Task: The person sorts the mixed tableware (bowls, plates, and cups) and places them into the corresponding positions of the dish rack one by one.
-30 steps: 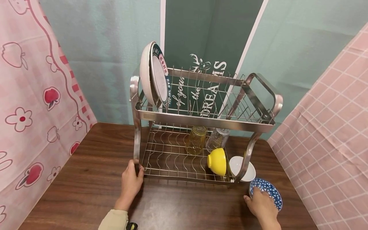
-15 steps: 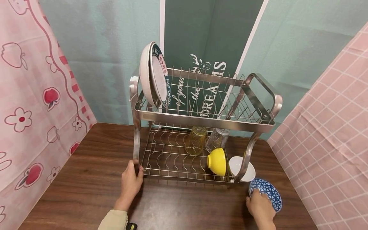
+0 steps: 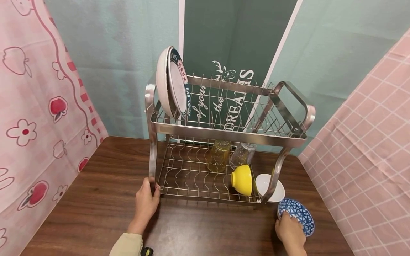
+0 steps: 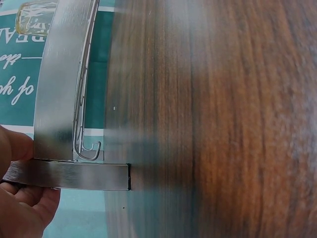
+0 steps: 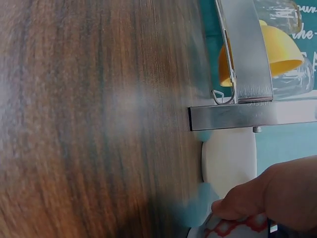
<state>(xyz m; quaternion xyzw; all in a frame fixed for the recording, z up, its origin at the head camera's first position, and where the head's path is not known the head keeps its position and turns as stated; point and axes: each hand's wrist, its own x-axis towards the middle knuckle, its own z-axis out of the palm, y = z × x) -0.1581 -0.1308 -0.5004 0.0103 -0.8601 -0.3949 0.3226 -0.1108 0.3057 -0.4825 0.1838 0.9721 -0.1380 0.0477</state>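
My left hand (image 3: 147,201) grips the lower front left leg of a two-tier metal dish rack (image 3: 224,134). In the left wrist view, its thumb and fingers lie on either side of the leg (image 4: 94,176). At the right, my right hand (image 3: 290,231) holds the near side of a bowl (image 3: 306,221) with a blue-and-white inside, fingers over the rim. Seen from the right wrist, the thumb presses the bowl's red-and-white patterned outer wall (image 5: 233,229); the other fingers are hidden. A white bowl (image 3: 263,183) stands just behind it, partly covered by the rack's right leg.
Two large bowls (image 3: 163,83) lean at the upper tier's left end. On the lower tier are a yellow bowl (image 3: 242,180) on its side, an amber glass (image 3: 219,156) and a clear glass (image 3: 243,155). Pink cloths (image 3: 368,142) flank the wooden table (image 3: 198,227).
My right hand has shifted slightly, its thumb drawing in from the left toward the patterned bowl. The left hand, rack and dishes stay where they were.
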